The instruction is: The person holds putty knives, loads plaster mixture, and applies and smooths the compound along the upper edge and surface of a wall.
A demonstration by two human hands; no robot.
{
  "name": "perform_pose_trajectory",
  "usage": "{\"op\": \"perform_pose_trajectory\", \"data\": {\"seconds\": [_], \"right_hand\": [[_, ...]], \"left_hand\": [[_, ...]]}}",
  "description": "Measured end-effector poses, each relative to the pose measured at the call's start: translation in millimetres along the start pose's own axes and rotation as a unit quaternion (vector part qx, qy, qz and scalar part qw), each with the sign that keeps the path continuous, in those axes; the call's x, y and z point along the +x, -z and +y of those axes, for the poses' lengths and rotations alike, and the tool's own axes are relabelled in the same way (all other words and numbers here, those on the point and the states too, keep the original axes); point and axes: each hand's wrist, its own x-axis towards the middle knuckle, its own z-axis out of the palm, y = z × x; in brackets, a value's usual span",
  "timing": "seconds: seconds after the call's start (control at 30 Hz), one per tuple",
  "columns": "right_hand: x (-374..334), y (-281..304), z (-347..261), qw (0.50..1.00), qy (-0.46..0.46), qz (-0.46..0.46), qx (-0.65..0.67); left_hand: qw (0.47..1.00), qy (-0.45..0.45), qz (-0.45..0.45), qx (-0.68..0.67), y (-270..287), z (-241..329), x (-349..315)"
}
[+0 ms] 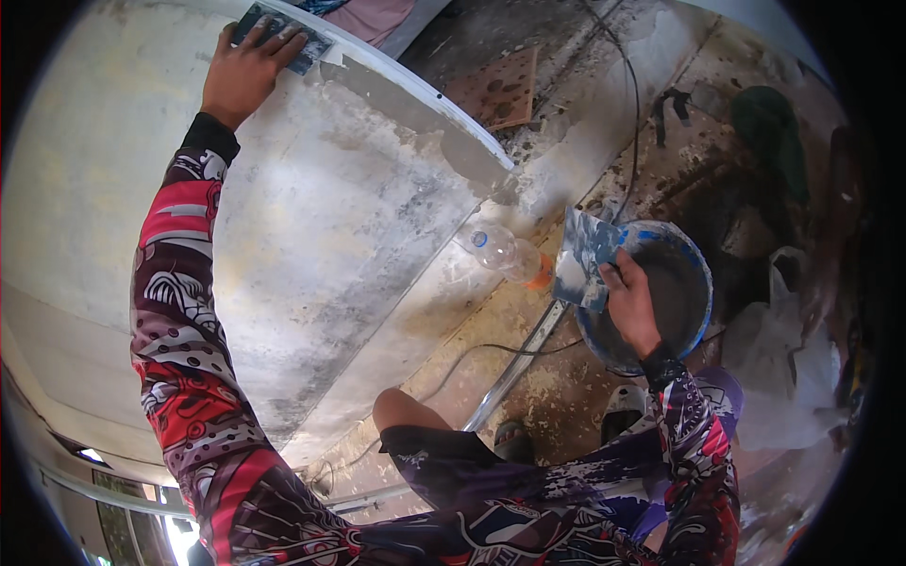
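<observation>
At the upper left, my left hand grips a dark flat putty scraper against the stained pale wall, beside a white edge trim. A band of grey filler lies along that trim. My right hand holds a second flat scraper, smeared with pale filler, with my thumb on its face. It is over the left rim of a blue-edged bucket containing grey paste.
A clear plastic bottle with orange at one end is left of the bucket. A metal profile and a dark cable run along the dirty floor. A reddish spotted board lies beyond; plastic sheeting is at right.
</observation>
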Motion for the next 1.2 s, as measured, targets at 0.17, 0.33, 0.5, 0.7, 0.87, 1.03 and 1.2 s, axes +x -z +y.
{"op": "perform_pose_trajectory", "data": {"seconds": [0.17, 0.33, 0.5, 0.7, 0.87, 1.03, 1.2], "right_hand": [[2.2, -5.8, 18.1, 1.000, -0.001, 0.005, -0.006], [1.2, -4.2, 14.4, 1.000, -0.014, 0.009, 0.011], [1.7, 4.6, 0.2, 1.000, -0.026, 0.005, -0.012], [1.2, 0.7, 10.4, 1.000, 0.000, 0.019, 0.005], [1.9, 0.3, 5.5, 1.000, -0.003, 0.007, -0.019], [2.3, -2.3, 10.6, 1.000, -0.005, 0.000, -0.024], [0.9, 0.2, 3.9, 0.993, -0.109, -0.041, -0.020]], "left_hand": [[0.999, -0.016, -0.024, 0.023, -17.1, -1.9, -18.8], [0.999, -0.027, -0.041, -0.014, -2.6, -4.3, -21.0], [0.997, -0.006, 0.015, -0.080, 17.9, -13.4, -8.4], [0.999, -0.004, 0.028, -0.024, 13.2, -4.6, 21.8], [0.999, -0.006, -0.041, -0.028, 7.7, 3.1, 19.1], [0.998, -0.009, -0.056, -0.037, 6.8, 1.5, 5.0], [0.998, -0.011, -0.037, -0.040, 5.2, 3.0, -8.1]]}}
